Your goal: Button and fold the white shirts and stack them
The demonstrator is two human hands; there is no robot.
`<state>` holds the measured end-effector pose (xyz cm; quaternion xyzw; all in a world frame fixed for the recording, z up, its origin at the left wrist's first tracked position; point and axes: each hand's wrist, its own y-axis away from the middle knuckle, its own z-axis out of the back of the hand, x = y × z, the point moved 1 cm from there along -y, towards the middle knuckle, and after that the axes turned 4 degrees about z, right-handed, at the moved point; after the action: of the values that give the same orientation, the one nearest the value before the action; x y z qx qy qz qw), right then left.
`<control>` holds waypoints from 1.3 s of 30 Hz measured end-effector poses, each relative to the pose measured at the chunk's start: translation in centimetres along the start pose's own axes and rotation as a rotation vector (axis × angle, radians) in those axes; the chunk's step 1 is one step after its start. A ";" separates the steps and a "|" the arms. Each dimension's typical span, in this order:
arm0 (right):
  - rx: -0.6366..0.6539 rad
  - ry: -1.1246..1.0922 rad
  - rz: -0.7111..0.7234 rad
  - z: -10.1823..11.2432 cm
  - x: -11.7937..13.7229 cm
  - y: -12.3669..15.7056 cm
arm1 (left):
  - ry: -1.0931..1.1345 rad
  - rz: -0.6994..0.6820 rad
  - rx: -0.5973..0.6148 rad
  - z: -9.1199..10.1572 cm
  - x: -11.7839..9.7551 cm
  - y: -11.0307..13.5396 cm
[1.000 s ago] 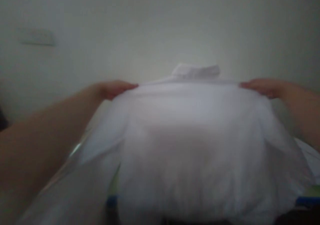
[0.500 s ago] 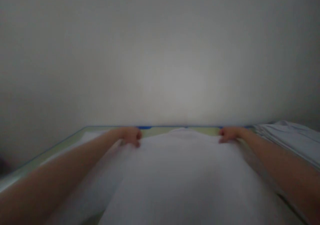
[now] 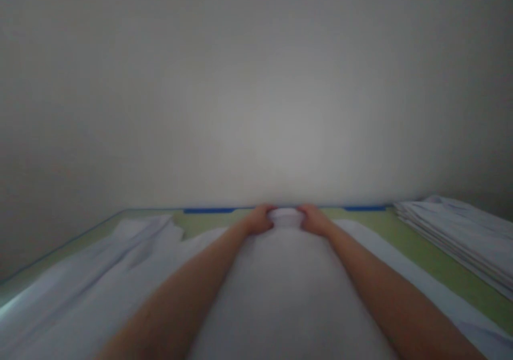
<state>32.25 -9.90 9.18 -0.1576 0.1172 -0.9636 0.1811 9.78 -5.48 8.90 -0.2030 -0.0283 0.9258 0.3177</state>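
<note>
A white collared shirt (image 3: 286,285) lies spread out between my arms, its collar (image 3: 286,217) at the far end. My left hand (image 3: 260,219) grips the collar's left side, fingers closed. On the collar's right side my right hand (image 3: 315,219) is closed in the same way. Fingertips of both hands are partly hidden by the cloth. A sleeve (image 3: 385,258) of white cloth reaches out past my right forearm. The near end of the shirt runs out of view.
The table (image 3: 441,264) has a green top and a blue edge. Another white garment (image 3: 100,264) lies at the left. A stack of folded white garments (image 3: 460,232) sits at the right. A plain wall (image 3: 256,93) rises behind the table.
Both hands have moved inward from the shirt's shoulders to its collar. The shirt, raised and blurred before, now lies lower, with cloth spread to both sides.
</note>
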 end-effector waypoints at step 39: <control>0.136 0.153 0.182 4.2 0.5 0.7 | -0.057 -0.163 0.165 5.6 0.0 0.8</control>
<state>33.50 -11.46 12.99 -0.0597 0.0788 -0.9582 0.2685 7.15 -5.66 13.89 -0.1466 0.0226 0.9016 0.4064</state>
